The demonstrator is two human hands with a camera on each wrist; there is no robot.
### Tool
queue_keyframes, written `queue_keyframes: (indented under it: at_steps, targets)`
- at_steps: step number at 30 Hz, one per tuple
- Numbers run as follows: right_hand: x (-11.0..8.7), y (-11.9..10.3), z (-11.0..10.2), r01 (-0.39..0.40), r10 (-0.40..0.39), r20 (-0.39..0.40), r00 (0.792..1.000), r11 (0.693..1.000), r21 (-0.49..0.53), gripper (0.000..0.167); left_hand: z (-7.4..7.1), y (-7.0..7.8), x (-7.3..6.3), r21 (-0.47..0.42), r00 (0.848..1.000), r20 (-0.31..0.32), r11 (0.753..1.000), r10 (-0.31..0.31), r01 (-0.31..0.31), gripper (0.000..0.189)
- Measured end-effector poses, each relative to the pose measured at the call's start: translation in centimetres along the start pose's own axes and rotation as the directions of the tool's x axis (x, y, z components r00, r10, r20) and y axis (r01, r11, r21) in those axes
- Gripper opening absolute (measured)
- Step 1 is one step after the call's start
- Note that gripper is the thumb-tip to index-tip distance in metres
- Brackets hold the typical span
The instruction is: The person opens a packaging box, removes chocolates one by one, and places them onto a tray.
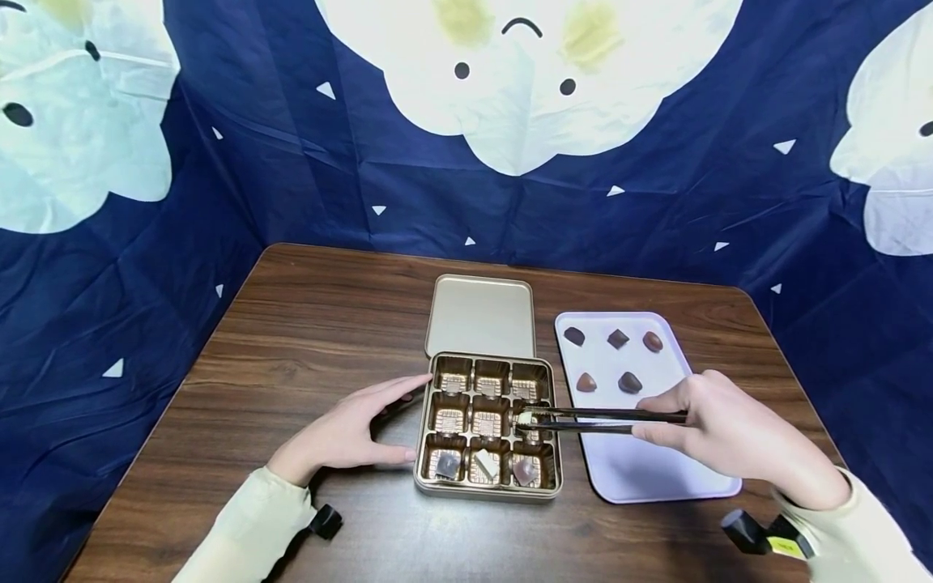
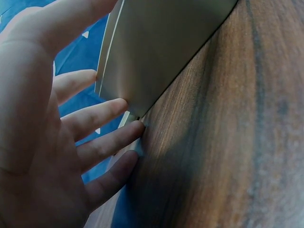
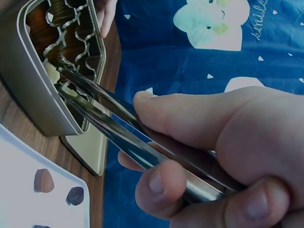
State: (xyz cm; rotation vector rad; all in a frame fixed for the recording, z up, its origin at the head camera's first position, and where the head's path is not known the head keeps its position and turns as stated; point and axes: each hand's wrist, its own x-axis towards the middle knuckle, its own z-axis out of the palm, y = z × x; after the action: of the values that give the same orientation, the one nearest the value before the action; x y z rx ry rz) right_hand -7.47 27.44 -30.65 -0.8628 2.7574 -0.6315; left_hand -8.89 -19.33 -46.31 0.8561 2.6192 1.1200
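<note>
My right hand [image 1: 717,425] holds a pair of metal tongs [image 1: 605,421] between thumb and fingers. The tips reach into the middle-right compartment of a gold tin [image 1: 487,492], around a pale chocolate [image 1: 525,419]; the right wrist view shows that piece [image 3: 51,72] at the tips too. My left hand [image 1: 350,433] rests with fingers spread at the tin's left side, thumb and index fingertips right at its edge. In the tin's front row lie a dark chocolate [image 1: 448,464], a white one [image 1: 486,464] and a reddish-brown one [image 1: 525,470].
Behind the tin lies its lid [image 1: 481,312]. A pale lilac tray [image 1: 656,478] to the right bears several chocolates, among them a reddish-brown one [image 1: 652,342] and a dark one [image 1: 630,382]. The wooden table [image 1: 328,308] meets a blue cloth backdrop [image 1: 291,186].
</note>
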Motion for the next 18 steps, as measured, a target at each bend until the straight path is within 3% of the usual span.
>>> queue_keyframes:
  at_steps: [7, 13, 18]
  targets:
    - [-0.9, 0.1, -0.7, -0.021, 0.022, -0.031, 0.999, 0.999, 0.038, 0.017, 0.0, -0.1, 0.1, 0.004, 1.0, -0.001, 1.0, 0.001, -0.001, 0.102]
    - [-2.5, 0.7, -1.7, -0.022, 0.022, -0.141, 0.99, 1.0, -0.003, 0.018, 0.0, -0.1, 0.1, 0.002, 1.0, -0.001, 1.0, -0.001, 0.001, 0.102]
    - [-4.2, 2.1, -2.6, -0.094, 0.079, -0.214, 0.974, 0.993, -0.064, 0.022, 0.1, -0.1, 0.0, 0.001, 1.0, -0.001, 1.0, 0.001, -0.001, 0.102]
